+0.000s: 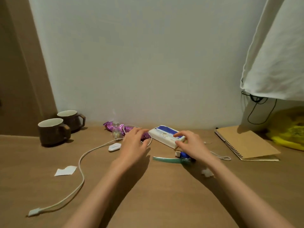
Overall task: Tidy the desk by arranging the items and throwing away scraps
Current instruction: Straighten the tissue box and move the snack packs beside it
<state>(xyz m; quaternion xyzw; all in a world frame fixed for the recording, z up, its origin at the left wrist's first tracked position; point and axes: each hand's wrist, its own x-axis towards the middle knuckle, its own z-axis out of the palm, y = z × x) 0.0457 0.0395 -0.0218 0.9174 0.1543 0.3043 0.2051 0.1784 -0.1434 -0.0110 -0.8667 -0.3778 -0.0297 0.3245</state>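
My left hand (134,142) hovers with fingers spread over a purple wrapper (130,129) and a loop of the white cable (82,168). My right hand (189,143) rests its fingertips on the near end of a white and blue box (164,134); it holds nothing that I can see. Under my right wrist lie a teal strip (166,159) and a small blue item (185,155). A torn white paper scrap (65,170) lies at the left, and a crumpled white scrap (207,172) sits by my right forearm.
Two brown mugs (52,131) stand at the back left. A small glass bottle (117,131) and a white oval object (114,146) sit near my left hand. A brown spiral notebook (246,143) lies right, beside a yellow bag (289,129). White cloth (276,55) hangs above.
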